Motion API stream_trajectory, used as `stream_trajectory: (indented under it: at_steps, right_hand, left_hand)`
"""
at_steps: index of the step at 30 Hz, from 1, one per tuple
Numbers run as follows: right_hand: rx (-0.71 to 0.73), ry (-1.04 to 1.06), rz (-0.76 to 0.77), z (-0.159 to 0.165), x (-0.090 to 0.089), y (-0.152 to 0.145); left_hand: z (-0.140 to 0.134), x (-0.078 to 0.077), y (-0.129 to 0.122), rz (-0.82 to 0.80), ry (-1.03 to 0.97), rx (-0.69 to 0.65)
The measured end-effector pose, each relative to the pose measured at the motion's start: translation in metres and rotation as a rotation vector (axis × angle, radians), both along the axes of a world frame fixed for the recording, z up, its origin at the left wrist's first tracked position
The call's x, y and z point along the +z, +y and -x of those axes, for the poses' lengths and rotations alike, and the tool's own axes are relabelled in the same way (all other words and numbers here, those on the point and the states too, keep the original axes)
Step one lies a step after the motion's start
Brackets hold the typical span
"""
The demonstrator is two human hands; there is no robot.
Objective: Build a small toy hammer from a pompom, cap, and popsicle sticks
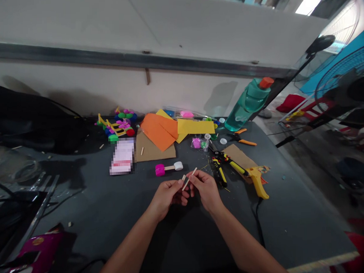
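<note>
Fingers of the right hand (206, 188) are pinching a thin, pale wooden stick (185, 184), nearer the wearer than a magenta-and-white-ended wooden bar (169, 168).
The stick is slanting between thumb and fingertips, its lower end pointing toward the left hand (166, 195), whose fingers are gripping what seems a short, pale wooden piece (183, 177); whether stick and piece are touching, one cannot tell. Beyond the bar, an orange paper sheet (160, 131) is overlapping flat brown cardboard (155, 155); well to its right, a yellow plastic glue gun (257, 182) is lying.
</note>
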State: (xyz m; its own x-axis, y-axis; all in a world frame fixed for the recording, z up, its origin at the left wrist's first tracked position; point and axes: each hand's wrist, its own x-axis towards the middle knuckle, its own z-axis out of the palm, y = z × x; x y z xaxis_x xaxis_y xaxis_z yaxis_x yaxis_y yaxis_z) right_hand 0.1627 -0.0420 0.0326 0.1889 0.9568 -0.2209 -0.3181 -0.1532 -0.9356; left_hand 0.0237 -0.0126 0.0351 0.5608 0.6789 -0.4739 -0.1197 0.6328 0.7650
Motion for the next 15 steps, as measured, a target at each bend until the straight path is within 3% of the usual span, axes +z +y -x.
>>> stream_trajectory:
  at_steps: [15]
  right_hand:
    - [-0.046,-0.128,0.017,-0.0014,-0.0023,0.0021]
  left_hand:
    - [0.0016,-0.0032,0.0012,0.035,0.027,-0.056]
